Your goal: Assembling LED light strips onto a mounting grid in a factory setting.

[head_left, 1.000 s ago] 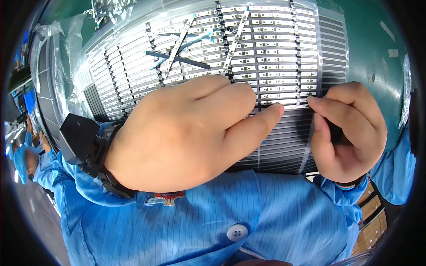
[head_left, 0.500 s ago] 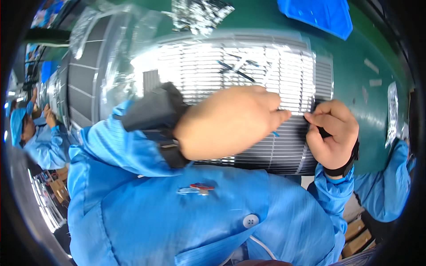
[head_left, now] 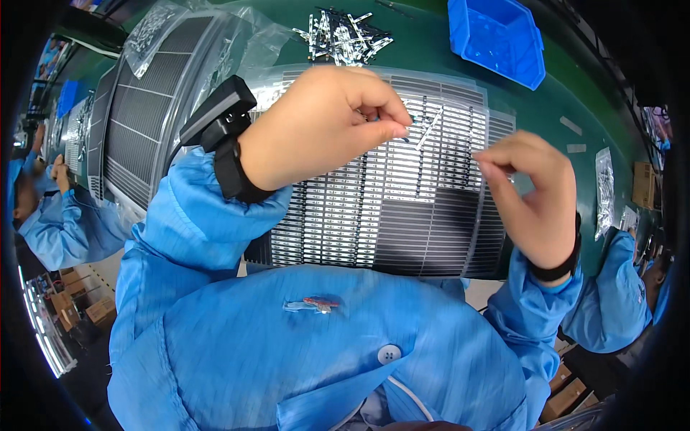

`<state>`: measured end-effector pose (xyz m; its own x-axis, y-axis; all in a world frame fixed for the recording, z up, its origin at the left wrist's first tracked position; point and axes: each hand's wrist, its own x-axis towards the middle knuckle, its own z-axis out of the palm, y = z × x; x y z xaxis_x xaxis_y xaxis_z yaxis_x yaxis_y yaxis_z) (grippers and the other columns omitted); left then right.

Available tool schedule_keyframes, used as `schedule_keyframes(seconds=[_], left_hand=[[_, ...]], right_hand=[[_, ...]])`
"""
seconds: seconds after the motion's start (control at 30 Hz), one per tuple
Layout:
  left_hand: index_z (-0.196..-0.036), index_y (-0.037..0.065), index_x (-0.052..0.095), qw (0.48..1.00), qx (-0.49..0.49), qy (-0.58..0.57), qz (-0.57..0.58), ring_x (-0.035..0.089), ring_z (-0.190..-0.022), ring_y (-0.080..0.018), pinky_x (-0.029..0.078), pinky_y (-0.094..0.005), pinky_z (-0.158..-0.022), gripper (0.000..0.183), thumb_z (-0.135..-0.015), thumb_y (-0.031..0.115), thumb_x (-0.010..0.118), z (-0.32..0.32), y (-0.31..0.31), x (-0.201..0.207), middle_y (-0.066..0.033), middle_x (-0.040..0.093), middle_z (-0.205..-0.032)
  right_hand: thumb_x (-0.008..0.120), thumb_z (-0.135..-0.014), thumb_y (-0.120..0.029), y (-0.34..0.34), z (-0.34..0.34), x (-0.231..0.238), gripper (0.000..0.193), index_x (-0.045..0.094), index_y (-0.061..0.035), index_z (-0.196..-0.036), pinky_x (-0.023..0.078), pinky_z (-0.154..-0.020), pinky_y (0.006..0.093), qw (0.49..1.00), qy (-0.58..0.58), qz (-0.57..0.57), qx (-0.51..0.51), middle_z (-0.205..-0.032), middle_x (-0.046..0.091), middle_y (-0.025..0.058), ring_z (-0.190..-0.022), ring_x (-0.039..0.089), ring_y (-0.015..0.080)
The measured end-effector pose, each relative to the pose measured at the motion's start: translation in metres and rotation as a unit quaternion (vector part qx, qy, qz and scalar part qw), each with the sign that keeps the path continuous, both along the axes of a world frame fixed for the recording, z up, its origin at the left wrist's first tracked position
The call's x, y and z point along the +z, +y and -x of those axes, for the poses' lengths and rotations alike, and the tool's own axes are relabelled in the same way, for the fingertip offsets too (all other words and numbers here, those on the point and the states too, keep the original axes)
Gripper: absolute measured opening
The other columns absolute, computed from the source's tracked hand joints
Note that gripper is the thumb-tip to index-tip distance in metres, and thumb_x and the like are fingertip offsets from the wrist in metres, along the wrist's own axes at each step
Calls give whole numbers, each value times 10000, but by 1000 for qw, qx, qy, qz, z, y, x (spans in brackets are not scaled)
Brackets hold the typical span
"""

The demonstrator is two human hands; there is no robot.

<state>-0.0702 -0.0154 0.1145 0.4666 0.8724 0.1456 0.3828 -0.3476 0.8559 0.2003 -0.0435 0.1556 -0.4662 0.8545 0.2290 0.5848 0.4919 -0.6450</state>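
A flat slotted tray (head_left: 431,230) lies in front of me, its rows partly filled with small white-and-black strips (head_left: 338,223); the lower right part shows bare dark slots. My left hand (head_left: 323,122) hovers over the tray's upper middle, thumb and fingers pinched together. Whatever they hold is too small to make out. A loose white strip (head_left: 430,128) lies aslant on the rows beside those fingertips. Above the tray's right side, my right hand (head_left: 535,194) has thumb and forefinger brought together in a pinch, and their contents cannot be made out.
Loose strips (head_left: 348,36) form a pile beyond the tray. At the far right stands a blue bin (head_left: 496,43). More slotted trays (head_left: 144,108), with clear plastic film, lie on the left. A clear bag (head_left: 604,190) rests at the right edge. Co-workers in blue (head_left: 68,223) sit on either side.
My left hand has moved away from my right fingertips, toward the far left, to the loose strips. My right hand has shifted a little farther out and left. The view has shifted slightly.
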Motion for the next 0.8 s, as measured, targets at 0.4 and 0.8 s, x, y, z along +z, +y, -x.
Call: schedule_keyframes(seconds=[0.4,0.8], left_hand=[[-966,21,688,989,-7,80,-121,640,-845,-268,528,-360,-730,179,-811,34,778,-3,9,-33,-93,628,-938],[-939,23,655,999,15,-15,28,655,-898,-156,521,-303,-748,26,-929,-1,658,-7,14,-20,-69,686,-983]], right_hand=[[743,-746,56,53,24,-60,178,642,-9,-877,508,-761,408,999,-41,-19,16,-923,632,138,-897,638,354],[725,-766,55,59,22,-72,165,609,-17,-858,485,-756,412,999,-24,-12,25,-883,605,135,-868,613,354]])
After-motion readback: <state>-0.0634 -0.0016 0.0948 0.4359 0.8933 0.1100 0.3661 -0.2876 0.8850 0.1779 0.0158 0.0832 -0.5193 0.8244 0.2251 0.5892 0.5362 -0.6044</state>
